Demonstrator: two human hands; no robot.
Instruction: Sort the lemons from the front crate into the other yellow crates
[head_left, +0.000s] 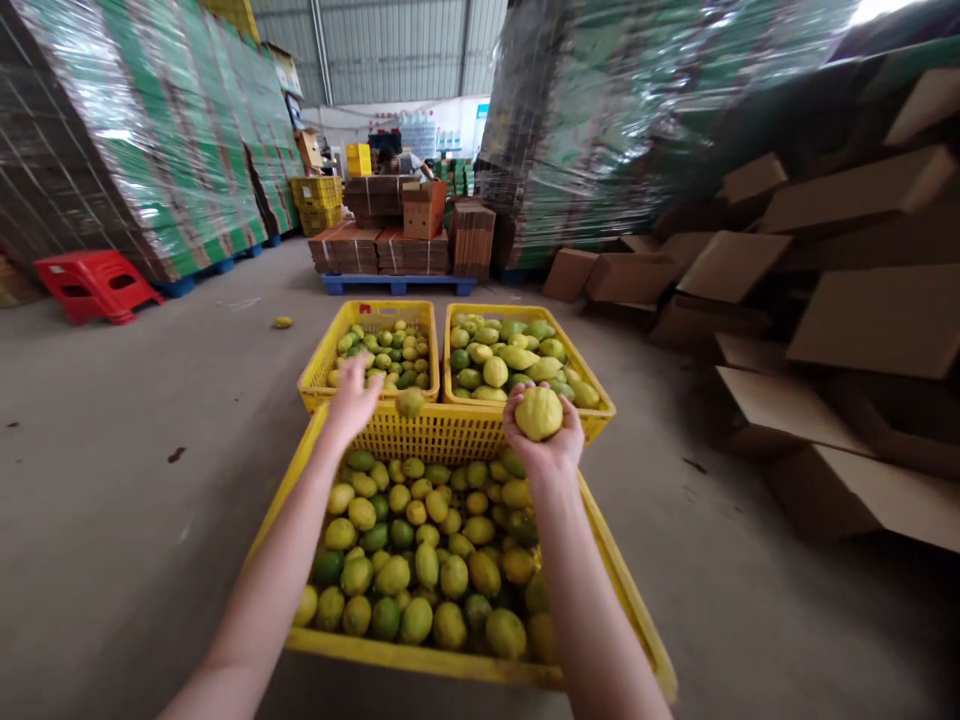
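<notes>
A large yellow, ridged lemon (538, 413) rests in my right hand (551, 455), whose fingers curl around it from below. My left hand (354, 398) reaches over the near rim of the back left yellow crate (306, 385), fingers stretched and slightly blurred, with nothing in them. Just right of it a blurred lemon (410, 402) is in the air or at the rim; I cannot tell which. Below both arms stands the big front crate (420, 660), with many green and yellow lemons (427, 565). The back right crate (600, 402) contains larger, longer lemons (517, 357).
Loose cardboard boxes (877, 320) pile up at the right. A red stool (97, 285) and one lemon (282, 322) are on the floor at left. Behind the crates, flattened cartons sit on a blue pallet (397, 285). Wrapped stacks (180, 130) flank the aisle; a person (409, 163) is far back.
</notes>
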